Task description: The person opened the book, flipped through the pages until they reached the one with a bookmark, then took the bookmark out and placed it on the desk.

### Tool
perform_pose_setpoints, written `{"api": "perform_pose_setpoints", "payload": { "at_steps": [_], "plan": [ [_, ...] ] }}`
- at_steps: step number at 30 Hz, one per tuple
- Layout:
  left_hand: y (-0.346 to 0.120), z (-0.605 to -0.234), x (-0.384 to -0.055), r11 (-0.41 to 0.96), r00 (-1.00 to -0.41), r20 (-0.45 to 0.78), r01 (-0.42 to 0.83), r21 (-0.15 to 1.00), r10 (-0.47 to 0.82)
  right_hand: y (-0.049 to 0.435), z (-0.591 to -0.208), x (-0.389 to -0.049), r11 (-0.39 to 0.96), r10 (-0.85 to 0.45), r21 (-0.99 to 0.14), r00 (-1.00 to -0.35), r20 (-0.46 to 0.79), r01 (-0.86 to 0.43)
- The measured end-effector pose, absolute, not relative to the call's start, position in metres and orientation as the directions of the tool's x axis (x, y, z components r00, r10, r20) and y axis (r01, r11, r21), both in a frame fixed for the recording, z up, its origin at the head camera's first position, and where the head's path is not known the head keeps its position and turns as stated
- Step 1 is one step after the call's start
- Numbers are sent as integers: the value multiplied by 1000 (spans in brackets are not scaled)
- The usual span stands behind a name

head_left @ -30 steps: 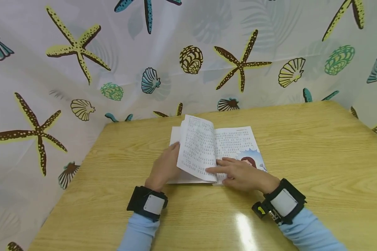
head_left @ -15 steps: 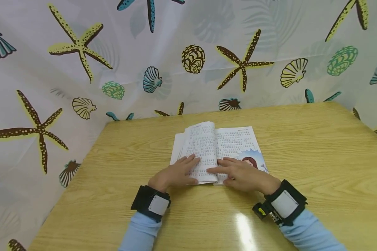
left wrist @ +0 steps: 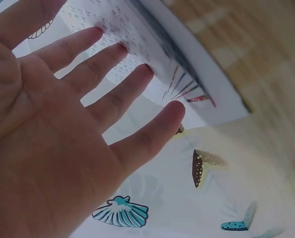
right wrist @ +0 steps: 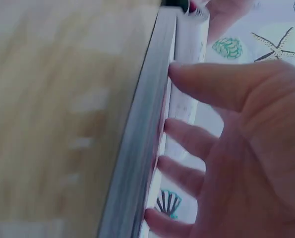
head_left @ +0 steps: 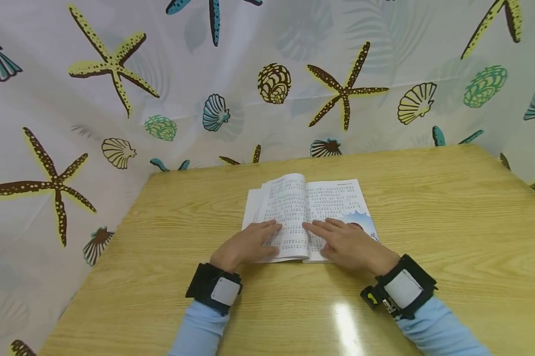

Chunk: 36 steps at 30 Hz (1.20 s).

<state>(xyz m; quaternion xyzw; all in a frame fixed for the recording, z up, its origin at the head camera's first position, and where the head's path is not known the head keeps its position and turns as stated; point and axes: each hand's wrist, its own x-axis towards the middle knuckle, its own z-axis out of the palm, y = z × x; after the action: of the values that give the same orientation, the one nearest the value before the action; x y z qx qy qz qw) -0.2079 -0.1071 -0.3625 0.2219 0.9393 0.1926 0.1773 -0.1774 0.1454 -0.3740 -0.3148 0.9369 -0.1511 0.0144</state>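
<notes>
An open book [head_left: 289, 202] lies on the table, its left-hand pages bulging up near the spine. My left hand [head_left: 247, 243] rests on the left page, fingers spread and nearly straight; the left wrist view shows these fingertips [left wrist: 146, 70] against the printed paper. On the right page, my right hand [head_left: 354, 244] lies with fingers extended toward the spine, partly covering a blue picture [head_left: 361, 220]. In the right wrist view the thumb and fingertips [right wrist: 174, 126] touch the page above the book's thick edge [right wrist: 137, 148].
The wooden table [head_left: 450, 212] extends around the book on every side. Behind it hangs a white cloth [head_left: 249, 59] printed with starfish and shells. Both wrists wear black straps [head_left: 405, 287] over light blue sleeves [head_left: 441, 326].
My left hand has let go of the lifted page, which now lies on the left side, and has come down onto it. My right hand has shifted slightly, its fingers off the left page's edge.
</notes>
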Motion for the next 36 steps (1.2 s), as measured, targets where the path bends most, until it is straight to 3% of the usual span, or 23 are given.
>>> {"api": "perform_pose_setpoints", "payload": {
  "at_steps": [6, 16, 36],
  "plan": [
    [-106, -364, -208, 837, -846, -221, 376, 397, 485, 162, -373, -181, 852, -487, -217, -873, 3, -476],
    [-105, -366, -209, 842, -851, -205, 386, 377, 483, 201, -372, -195, 922, -287, -301, -952, -107, -244],
    [-104, -368, -208, 849, -859, -187, 394, 353, 476, 211, -372, -198, 921, -205, -359, -973, -109, -154]
  ]
}}
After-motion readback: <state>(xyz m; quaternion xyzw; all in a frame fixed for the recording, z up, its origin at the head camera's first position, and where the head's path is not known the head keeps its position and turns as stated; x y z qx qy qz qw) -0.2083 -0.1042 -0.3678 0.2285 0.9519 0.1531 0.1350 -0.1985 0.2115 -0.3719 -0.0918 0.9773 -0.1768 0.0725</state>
